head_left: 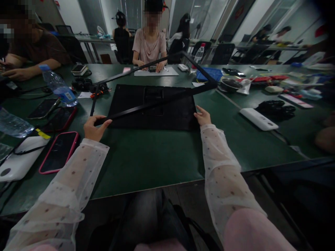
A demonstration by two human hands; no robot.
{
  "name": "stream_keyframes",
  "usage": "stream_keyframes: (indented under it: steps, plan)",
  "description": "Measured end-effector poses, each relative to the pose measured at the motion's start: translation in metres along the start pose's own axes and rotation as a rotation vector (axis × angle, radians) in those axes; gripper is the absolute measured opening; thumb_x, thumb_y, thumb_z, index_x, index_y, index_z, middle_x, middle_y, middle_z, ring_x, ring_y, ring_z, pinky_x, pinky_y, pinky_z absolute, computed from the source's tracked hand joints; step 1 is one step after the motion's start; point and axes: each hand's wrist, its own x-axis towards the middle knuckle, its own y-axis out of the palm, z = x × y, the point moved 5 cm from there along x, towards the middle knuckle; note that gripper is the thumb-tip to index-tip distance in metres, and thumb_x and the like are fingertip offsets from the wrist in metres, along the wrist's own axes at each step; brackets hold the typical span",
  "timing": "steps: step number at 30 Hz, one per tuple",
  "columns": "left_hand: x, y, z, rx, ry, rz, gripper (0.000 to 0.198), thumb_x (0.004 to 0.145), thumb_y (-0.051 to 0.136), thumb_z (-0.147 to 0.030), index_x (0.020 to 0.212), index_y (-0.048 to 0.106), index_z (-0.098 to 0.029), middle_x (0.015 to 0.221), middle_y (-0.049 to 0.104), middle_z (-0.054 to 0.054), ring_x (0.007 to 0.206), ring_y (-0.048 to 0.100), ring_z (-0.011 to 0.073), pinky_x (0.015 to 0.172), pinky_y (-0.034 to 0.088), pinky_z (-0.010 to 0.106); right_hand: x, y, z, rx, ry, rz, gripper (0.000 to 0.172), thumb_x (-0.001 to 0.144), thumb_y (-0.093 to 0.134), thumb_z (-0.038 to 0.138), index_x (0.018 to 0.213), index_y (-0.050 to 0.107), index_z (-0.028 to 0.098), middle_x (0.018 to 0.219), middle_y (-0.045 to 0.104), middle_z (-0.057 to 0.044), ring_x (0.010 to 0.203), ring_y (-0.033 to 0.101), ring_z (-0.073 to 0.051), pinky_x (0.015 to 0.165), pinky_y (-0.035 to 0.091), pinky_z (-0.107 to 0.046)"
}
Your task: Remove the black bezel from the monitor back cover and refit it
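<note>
A thin black rectangular frame [136,111], like a monitor bezel, is held tilted above a flat black panel [128,101]. The panel, which looks like a monitor's back cover, lies on the green table and has a recessed square part in its middle. My left hand [94,128] is closed on the frame's near left corner, thumb pointing right. The frame's right side rises higher and passes over the panel's far right corner. At the panel's right edge, my right hand [203,116] grips the rim with its fingertips, the index finger partly raised.
On the left are a pink-edged phone [59,152], a white power bank [22,158] and a water bottle [61,87]. Right of the panel lie a white device [259,119] and a black plastic bag [276,109]. Across the green table [151,157], a person works by a blue tray [209,74].
</note>
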Motion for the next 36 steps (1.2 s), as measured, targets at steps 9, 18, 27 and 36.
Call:
stream_keyframes:
  steps: [9, 18, 27, 36]
  plan:
    - [-0.003, 0.006, -0.031, 0.127, 0.148, 0.072, 0.032, 0.078, 0.086, -0.052, 0.088, 0.073, -0.025, 0.095, 0.073, 0.007, 0.101, 0.068, 0.0317, 0.099, 0.053, 0.047, -0.016, -0.008, 0.051, 0.197, 0.074, 0.146, 0.061, 0.081, 0.072, 0.078, 0.115, 0.070, 0.027, 0.105, 0.080, -0.010, 0.106, 0.076, -0.029, 0.095, 0.063, -0.050]
    - [-0.004, 0.026, -0.026, 0.113, 0.266, 0.264, 0.033, 0.084, 0.081, -0.056, 0.098, 0.077, -0.026, 0.106, 0.078, 0.009, 0.107, 0.067, 0.0312, 0.103, 0.052, 0.048, -0.005, -0.009, 0.021, -0.206, -0.125, 0.038, 0.038, 0.078, 0.075, 0.032, 0.114, 0.070, 0.021, 0.098, 0.072, -0.007, 0.105, 0.070, -0.029, 0.110, 0.053, -0.057]
    - [-0.007, 0.041, -0.020, 0.146, 0.278, 0.433, 0.028, 0.092, 0.072, -0.049, 0.110, 0.078, -0.029, 0.120, 0.078, 0.010, 0.120, 0.065, 0.0335, 0.110, 0.043, 0.051, -0.015, -0.005, 0.010, -0.530, -0.262, -0.106, 0.050, 0.083, 0.058, 0.024, 0.132, 0.067, 0.020, 0.120, 0.063, -0.016, 0.121, 0.060, -0.034, 0.115, 0.048, -0.064]
    - [-0.009, 0.035, -0.022, 0.331, 0.268, 0.390, 0.030, 0.088, 0.075, -0.055, 0.104, 0.077, -0.029, 0.117, 0.076, 0.011, 0.116, 0.065, 0.0379, 0.112, 0.030, 0.060, -0.012, -0.002, 0.004, -0.520, -0.218, -0.140, 0.053, 0.077, 0.056, 0.018, 0.129, 0.070, 0.016, 0.115, 0.062, -0.016, 0.115, 0.063, -0.032, 0.115, 0.050, -0.059]
